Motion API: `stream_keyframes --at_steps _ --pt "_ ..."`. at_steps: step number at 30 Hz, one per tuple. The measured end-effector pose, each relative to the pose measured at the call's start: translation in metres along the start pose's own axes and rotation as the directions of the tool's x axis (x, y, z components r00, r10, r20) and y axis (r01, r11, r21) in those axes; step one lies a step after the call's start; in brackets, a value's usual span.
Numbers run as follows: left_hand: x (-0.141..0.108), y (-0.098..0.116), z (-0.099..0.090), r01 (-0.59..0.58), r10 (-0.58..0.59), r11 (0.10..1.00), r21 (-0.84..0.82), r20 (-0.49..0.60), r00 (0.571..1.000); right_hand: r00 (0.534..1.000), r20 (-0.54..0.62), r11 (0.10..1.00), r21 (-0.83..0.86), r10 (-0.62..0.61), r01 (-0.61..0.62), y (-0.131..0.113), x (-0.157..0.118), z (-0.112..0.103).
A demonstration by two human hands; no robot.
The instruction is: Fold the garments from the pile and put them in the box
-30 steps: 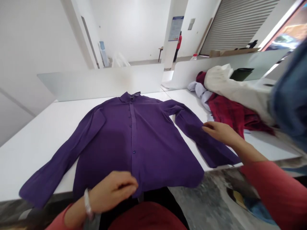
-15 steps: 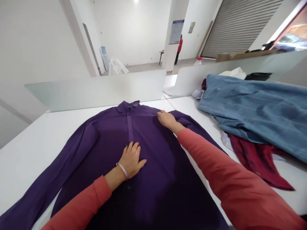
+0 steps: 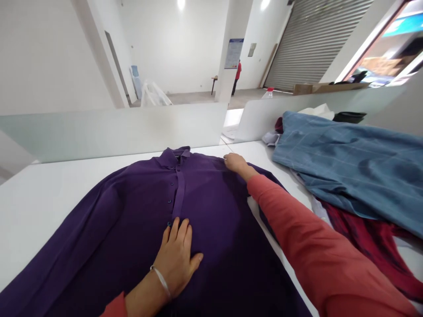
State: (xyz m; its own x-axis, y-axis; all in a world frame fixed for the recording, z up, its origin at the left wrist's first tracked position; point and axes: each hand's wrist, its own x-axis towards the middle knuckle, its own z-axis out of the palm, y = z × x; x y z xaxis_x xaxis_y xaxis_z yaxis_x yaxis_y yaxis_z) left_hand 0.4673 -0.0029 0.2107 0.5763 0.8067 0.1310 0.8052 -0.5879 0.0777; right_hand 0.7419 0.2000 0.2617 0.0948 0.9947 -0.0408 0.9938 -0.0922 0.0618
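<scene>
A dark purple long-sleeved shirt (image 3: 211, 198) lies front side up on the white table, its collar (image 3: 176, 156) toward the far edge. My left hand (image 3: 178, 253) rests flat on the shirt front beside the button strip, fingers spread, a silver bracelet on the wrist. Up at the shirt's right shoulder, my right hand (image 3: 235, 163) has its fingers closed on the fabric. One sleeve reaches toward the lower left; the other is partly hidden under my right forearm.
On the right of the white table (image 3: 49, 185) lie a blue checked cloth (image 3: 346, 163) and a dark red garment (image 3: 370, 233). A frosted divider (image 3: 132, 132) borders the far edge. Beyond it are a bottle with a red cap (image 3: 268, 93) and a distant person (image 3: 237, 77).
My right hand has moved slightly right, with the shirt's shoulder. My left hand sits lower in view, and the button strip now looks bent. The camera view has shifted.
</scene>
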Motion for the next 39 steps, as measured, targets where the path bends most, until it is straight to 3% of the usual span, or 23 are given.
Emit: stream_keyframes --at_steps 8,12,14,16,19,22,27,33,39 --pt "-0.002 -0.004 0.014 -0.046 0.053 0.995 0.089 -0.070 0.996 1.000 -0.019 1.000 0.014 -0.003 0.003 -0.016 0.043 0.018" --pt "-0.003 -0.004 0.014 -0.069 0.077 0.992 0.107 -0.072 0.994 0.996 -0.084 1.000 0.020 -0.008 0.010 -0.027 0.046 0.013" --pt "-0.003 -0.003 0.011 -0.047 0.051 0.994 0.097 -0.044 0.998 0.987 -0.135 0.995 0.029 -0.088 0.093 -0.042 0.040 0.007" --pt "-0.003 -0.001 0.006 -0.022 0.021 0.997 0.069 0.011 1.000 0.957 -0.154 0.966 0.042 -0.246 0.255 -0.064 0.033 0.001" --pt "-0.001 0.001 -0.002 0.006 -0.008 1.000 0.012 0.112 0.994 0.842 -0.138 0.845 0.056 -0.522 0.533 -0.103 0.024 -0.005" --pt "0.001 0.002 -0.009 0.041 -0.031 0.998 -0.048 0.190 0.981 0.769 -0.092 0.771 0.021 -0.633 0.637 -0.134 0.025 -0.005" --pt "0.003 0.002 -0.010 0.059 -0.027 0.989 -0.138 0.228 0.973 0.798 -0.026 0.798 -0.035 -0.602 0.601 -0.147 0.039 -0.002" --pt "-0.003 0.002 -0.002 0.045 -0.019 0.985 -0.168 0.153 0.988 0.876 -0.081 0.879 -0.041 -0.476 0.474 -0.153 0.049 -0.003" --pt "-0.005 0.002 -0.002 0.059 -0.042 0.979 -0.193 0.091 0.995 0.899 -0.062 0.901 -0.033 -0.433 0.432 -0.168 0.048 0.001"
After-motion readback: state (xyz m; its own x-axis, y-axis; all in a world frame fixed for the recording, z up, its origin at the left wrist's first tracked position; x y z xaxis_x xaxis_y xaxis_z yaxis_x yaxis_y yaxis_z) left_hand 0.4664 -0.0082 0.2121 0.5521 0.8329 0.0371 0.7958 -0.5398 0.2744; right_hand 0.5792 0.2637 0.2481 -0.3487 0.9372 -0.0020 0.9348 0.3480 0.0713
